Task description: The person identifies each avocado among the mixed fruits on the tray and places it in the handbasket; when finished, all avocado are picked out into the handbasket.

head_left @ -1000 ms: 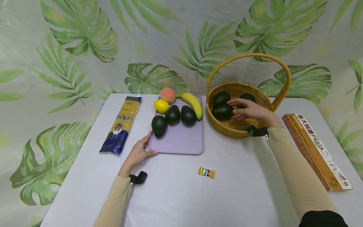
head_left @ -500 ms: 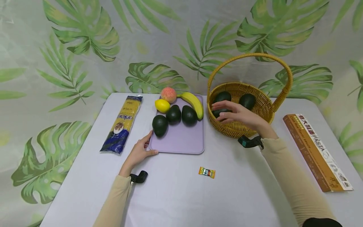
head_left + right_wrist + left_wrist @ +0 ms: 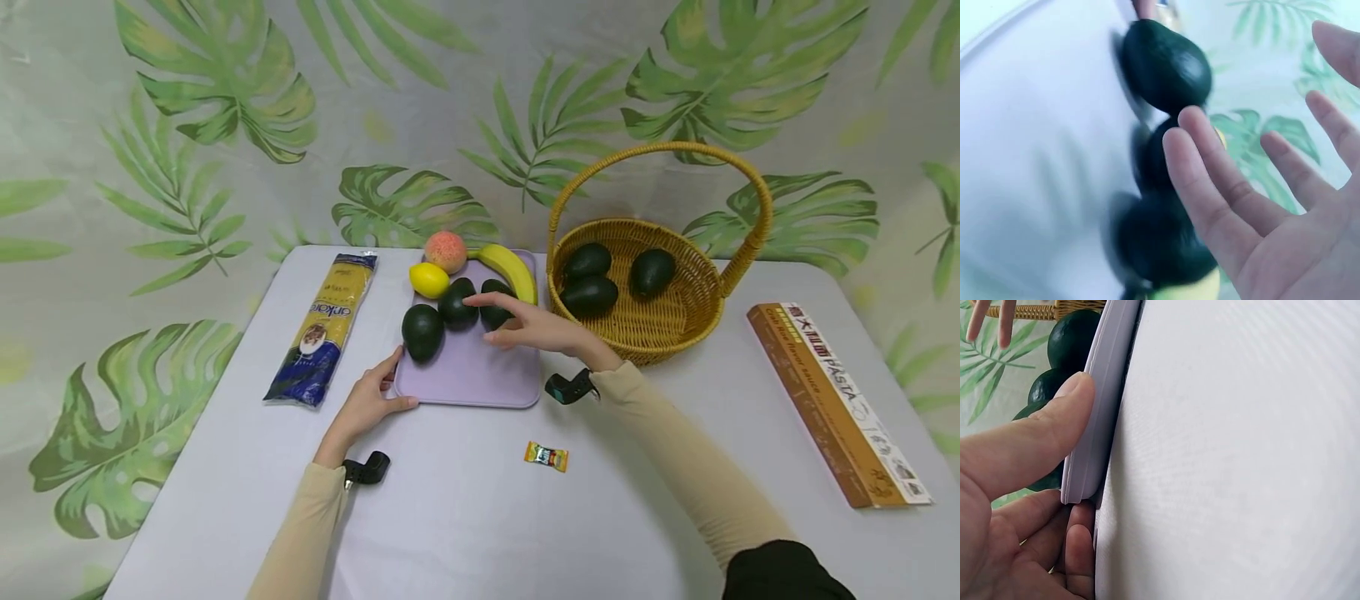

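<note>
My left hand (image 3: 367, 408) holds the near left corner of the lilac tray (image 3: 480, 375). In the left wrist view, its thumb lies on the tray's rim (image 3: 1100, 412) and the fingers bend against the corner. Over the tray, my right hand (image 3: 543, 327) hovers with spread fingers and holds nothing. Below it lie three dark green avocados: the left one (image 3: 422, 333), the middle one (image 3: 454, 310) and the right one (image 3: 493, 319), partly hidden by the hand. A lemon (image 3: 429, 280), a peach (image 3: 446, 252) and a banana (image 3: 512, 271) lie at the tray's far side.
A wicker basket (image 3: 675, 333) with a tall handle holds three avocados, one of them (image 3: 652, 272) apart. A pasta bag (image 3: 322, 329) lies at left, a long pasta box (image 3: 836, 408) at right. A wrapped candy (image 3: 546, 456) lies in front of the tray.
My right hand has moved left, out from the basket to above the avocados on the tray. The left hand and the tray stay put.
</note>
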Motion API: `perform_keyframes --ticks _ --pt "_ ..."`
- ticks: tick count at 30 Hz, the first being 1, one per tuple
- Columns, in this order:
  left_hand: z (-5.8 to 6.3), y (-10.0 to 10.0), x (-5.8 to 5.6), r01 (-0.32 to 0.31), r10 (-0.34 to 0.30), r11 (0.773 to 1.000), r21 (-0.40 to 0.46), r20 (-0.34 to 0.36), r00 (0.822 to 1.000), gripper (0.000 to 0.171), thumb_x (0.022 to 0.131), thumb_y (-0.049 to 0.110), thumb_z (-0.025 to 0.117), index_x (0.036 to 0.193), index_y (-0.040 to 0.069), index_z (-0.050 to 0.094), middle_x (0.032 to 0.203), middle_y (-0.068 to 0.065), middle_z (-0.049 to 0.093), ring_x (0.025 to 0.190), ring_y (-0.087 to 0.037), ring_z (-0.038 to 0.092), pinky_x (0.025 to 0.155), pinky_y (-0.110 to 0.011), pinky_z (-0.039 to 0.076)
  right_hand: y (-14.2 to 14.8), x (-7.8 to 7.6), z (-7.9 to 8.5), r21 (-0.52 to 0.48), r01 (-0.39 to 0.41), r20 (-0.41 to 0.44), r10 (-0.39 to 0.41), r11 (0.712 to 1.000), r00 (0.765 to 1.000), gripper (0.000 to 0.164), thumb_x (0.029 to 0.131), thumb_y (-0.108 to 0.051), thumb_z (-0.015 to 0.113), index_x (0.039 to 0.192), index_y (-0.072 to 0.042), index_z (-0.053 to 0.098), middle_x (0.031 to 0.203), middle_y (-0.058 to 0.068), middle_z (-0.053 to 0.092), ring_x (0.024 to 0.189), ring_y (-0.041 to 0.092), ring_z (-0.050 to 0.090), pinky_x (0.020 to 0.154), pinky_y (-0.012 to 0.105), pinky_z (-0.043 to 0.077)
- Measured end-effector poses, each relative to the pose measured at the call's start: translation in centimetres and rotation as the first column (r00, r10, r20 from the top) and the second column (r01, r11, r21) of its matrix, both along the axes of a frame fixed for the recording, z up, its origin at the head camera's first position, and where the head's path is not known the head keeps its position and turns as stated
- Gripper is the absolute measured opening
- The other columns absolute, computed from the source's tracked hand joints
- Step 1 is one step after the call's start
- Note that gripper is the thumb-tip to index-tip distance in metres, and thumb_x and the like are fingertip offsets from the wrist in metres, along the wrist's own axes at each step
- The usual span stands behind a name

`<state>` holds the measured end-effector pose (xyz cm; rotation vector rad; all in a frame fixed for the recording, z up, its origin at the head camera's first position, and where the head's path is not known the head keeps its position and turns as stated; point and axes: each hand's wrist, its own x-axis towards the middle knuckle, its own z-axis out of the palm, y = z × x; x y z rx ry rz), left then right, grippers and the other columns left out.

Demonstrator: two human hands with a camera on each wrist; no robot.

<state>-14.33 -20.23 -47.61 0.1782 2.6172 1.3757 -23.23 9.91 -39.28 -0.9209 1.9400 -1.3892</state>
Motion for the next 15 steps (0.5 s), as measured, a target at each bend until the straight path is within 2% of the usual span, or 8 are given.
perform_keyframes --ticks 2,5,8,12,15 --pt "0.1 0.0 0.0 0.001 -0.001 1.0 -0.002 0.0 1.0 0.089 0.08 0.018 0.079 0.151 0.005 0.026 0.142 -0.024 0.041 0.112 -0.034 0.046 0.097 -0.048 0.037 -1.6 -0.3 -0.4 0.024 -0.015 -0.069 0.017 1.0 0.997 0.062 0.094 -0.013 0.061 0.149 -0.016 0.032 0.151 0.007 0.024 0.108 0.044 0.053 0.089 0.049 0.047" --pt "0.1 -0.1 0.0 0.007 -0.007 1.0 -0.01 -0.005 1.0 0.09 0.08 0.019 0.079 0.151 0.005 0.026 0.141 -0.024 0.042 0.113 -0.035 0.047 0.097 -0.049 0.037 -3.8 -0.9 -0.9 0.045 -0.037 -0.207 0.045 0.998 0.977 0.064 0.091 -0.009 0.063 0.147 -0.007 0.034 0.15 0.013 0.027 0.12 0.039 0.043 0.087 0.046 0.048" --pt "0.1 -0.2 0.1 0.014 -0.014 1.0 -0.02 -0.005 1.0 0.09 0.08 0.02 0.079 0.151 0.005 0.025 0.141 -0.023 0.042 0.113 -0.035 0.047 0.097 -0.049 0.038 -5.6 -1.3 -1.3 0.099 -0.034 -0.306 0.063 0.994 0.95 0.064 0.09 -0.012 0.066 0.146 -0.007 0.036 0.15 0.014 0.029 0.134 0.031 0.027 0.1 0.046 0.039" --pt "0.1 -0.1 0.1 0.016 -0.016 1.0 -0.019 0.004 1.0 0.09 0.081 0.021 0.078 0.151 0.006 0.025 0.141 -0.023 0.042 0.114 -0.035 0.046 0.097 -0.049 0.038 -7.4 -1.7 -1.6 0.217 -0.001 -0.31 0.07 0.976 0.948 0.065 0.091 -0.022 0.066 0.148 -0.017 0.036 0.153 0.011 0.024 0.138 0.022 0.022 0.109 0.045 0.026" --pt "0.1 -0.1 0.1 0.015 -0.015 1.0 -0.012 0.012 1.0 0.09 0.081 0.021 0.078 0.152 0.006 0.024 0.142 -0.022 0.041 0.115 -0.034 0.045 0.098 -0.048 0.038 -8.4 -1.8 -1.6 0.292 0.033 -0.289 0.055 0.956 0.956 0.065 0.091 -0.027 0.066 0.149 -0.023 0.035 0.154 0.01 0.021 0.137 0.023 0.024 0.107 0.046 0.029"
